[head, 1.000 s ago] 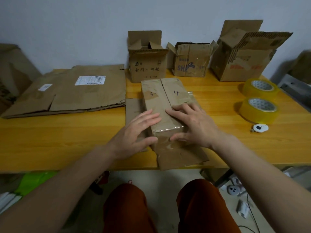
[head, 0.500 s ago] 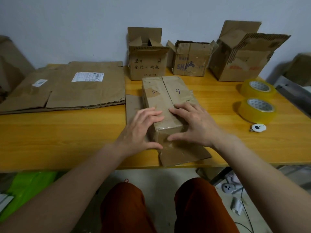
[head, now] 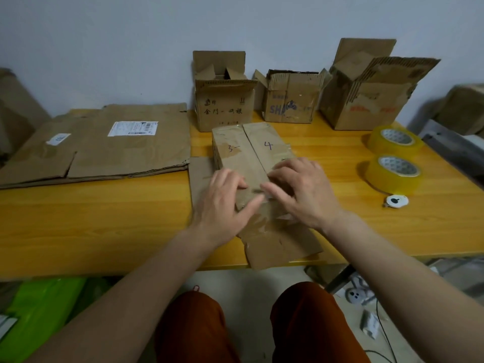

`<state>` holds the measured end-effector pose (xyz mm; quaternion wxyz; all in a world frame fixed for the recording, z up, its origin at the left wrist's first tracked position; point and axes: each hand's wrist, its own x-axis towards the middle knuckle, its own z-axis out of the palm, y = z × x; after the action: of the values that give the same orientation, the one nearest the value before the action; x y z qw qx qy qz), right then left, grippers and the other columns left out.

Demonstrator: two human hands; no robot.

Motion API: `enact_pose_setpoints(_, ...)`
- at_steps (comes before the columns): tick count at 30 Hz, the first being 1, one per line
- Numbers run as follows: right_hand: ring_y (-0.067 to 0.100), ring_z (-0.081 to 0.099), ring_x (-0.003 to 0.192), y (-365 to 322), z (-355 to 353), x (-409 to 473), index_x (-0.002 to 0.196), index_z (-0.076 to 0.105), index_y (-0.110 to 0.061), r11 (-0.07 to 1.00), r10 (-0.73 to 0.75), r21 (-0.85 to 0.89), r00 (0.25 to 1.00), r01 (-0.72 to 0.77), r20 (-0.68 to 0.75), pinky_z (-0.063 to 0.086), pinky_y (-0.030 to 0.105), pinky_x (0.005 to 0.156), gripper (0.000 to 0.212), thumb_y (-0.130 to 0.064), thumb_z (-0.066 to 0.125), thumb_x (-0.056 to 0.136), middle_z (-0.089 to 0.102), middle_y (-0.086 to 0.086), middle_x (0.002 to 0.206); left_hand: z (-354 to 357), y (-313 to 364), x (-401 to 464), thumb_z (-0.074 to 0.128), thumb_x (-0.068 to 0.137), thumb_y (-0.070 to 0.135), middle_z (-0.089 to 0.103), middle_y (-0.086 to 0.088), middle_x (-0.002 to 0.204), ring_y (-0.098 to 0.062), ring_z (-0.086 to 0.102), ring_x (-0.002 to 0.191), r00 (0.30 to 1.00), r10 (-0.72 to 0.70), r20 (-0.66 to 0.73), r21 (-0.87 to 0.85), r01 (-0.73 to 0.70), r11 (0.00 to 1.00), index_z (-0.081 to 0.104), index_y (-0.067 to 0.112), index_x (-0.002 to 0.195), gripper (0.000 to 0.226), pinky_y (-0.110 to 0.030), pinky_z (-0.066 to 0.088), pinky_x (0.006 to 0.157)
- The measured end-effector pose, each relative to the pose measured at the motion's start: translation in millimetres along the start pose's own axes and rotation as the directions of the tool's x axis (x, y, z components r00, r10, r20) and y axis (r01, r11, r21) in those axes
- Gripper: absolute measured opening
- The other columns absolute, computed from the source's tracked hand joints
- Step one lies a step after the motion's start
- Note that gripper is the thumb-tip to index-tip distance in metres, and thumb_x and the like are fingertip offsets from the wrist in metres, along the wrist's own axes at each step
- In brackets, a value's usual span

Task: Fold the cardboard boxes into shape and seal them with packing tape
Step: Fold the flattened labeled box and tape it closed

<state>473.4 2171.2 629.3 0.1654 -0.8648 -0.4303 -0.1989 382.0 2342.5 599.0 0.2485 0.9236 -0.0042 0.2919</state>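
Observation:
A brown cardboard box (head: 248,150), marked 3 and 4 on its top flaps, lies in the middle of the yellow table (head: 104,218). Its near end flap (head: 277,244) lies flat and juts past the table's front edge. My left hand (head: 222,205) presses on the box's near left top, fingers curled with the thumb along the near edge. My right hand (head: 301,192) rests on the near right top, fingers pointing left toward the centre seam. Both hands cover the box's near end. Two rolls of yellowish packing tape (head: 392,174) (head: 395,140) sit at the right.
Flattened cardboard (head: 104,148) lies at the left. Three opened boxes (head: 222,100) (head: 290,98) (head: 366,95) stand along the back wall. A small white disc (head: 396,200) lies near the front tape roll. Green plastic (head: 39,310) and cables are on the floor.
Both hands have drawn together at the box's near end; the left fingers curled in and the right hand slid left toward the seam.

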Motion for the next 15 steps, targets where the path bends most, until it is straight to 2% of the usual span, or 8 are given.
enact_pose_setpoints(1,0.021,0.056,0.099,-0.3,4.5,1.8,0.103,0.07,-0.015,0.998,0.034,-0.054,0.998,-0.037,-0.043,0.039,0.033,0.085,0.055,-0.057,0.035,0.094,0.065,0.002,0.106,5.6,11.2,7.6,0.041,0.087,0.057,0.052,-0.002,0.1,-0.017,0.051,0.096,0.996,-0.078,-0.046,0.023,0.079,0.997,0.055,0.014,0.096,0.046,-0.037,0.048,0.077)
enact_pose_setpoints(3,0.03,0.059,0.101,-0.9,15.9,0.7,0.106,0.069,-0.01,0.987,0.052,-0.143,0.993,-0.067,-0.111,0.044,0.04,0.083,0.052,-0.045,0.032,0.098,0.066,0.01,0.112,19.4,24.3,15.3,0.04,0.09,0.048,0.055,-0.007,0.102,-0.02,0.052,0.096,0.986,-0.119,-0.115,-0.002,0.12,0.993,0.06,0.009,0.098,0.045,-0.04,0.049,0.08)
enact_pose_setpoints(6,0.035,0.062,0.106,8.2,24.4,-3.7,0.113,0.067,-0.004,0.976,-0.093,-0.211,0.984,0.06,-0.152,0.051,0.042,0.084,0.058,-0.043,0.026,0.1,0.065,0.016,0.119,33.4,15.1,9.7,0.052,0.091,0.031,0.066,-0.019,0.115,-0.032,0.056,0.116,0.984,0.011,-0.18,-0.087,-0.027,0.996,0.07,-0.003,0.107,0.042,-0.05,0.047,0.094)
enact_pose_setpoints(9,0.036,0.062,0.109,29.9,23.7,-2.5,0.115,0.066,-0.001,0.94,-0.267,-0.249,0.956,0.232,-0.12,0.053,0.043,0.086,0.062,-0.045,0.025,0.101,0.065,0.017,0.12,37.8,-0.2,10.1,0.061,0.087,0.035,0.065,-0.019,0.118,-0.034,0.056,0.119,0.978,0.129,-0.165,-0.023,-0.135,0.991,0.069,-0.003,0.109,0.044,-0.056,0.047,0.094)
enact_pose_setpoints(12,0.035,0.058,0.118,53.1,24.6,-3.9,0.119,0.065,-0.001,0.935,-0.343,-0.139,0.932,0.327,-0.116,0.05,0.046,0.094,0.056,-0.044,0.034,0.099,0.062,0.017,0.124,39.8,-3.9,14.2,0.067,0.08,0.04,0.065,-0.019,0.118,-0.034,0.057,0.117,0.977,0.151,-0.148,-0.03,-0.157,0.987,0.069,-0.002,0.11,0.052,-0.058,0.046,0.093)
enact_pose_setpoints(15,0.034,0.046,0.13,62.0,25.7,-5.0,0.128,0.058,-0.003,0.951,-0.296,0.063,0.95,0.303,-0.101,0.039,0.046,0.108,0.054,-0.042,0.035,0.099,0.052,0.019,0.136,40.8,-3.6,14.9,0.073,0.077,0.038,0.065,-0.017,0.118,-0.032,0.058,0.116,0.979,0.132,-0.157,-0.062,-0.143,0.988,0.068,-0.001,0.111,0.052,-0.058,0.046,0.094)
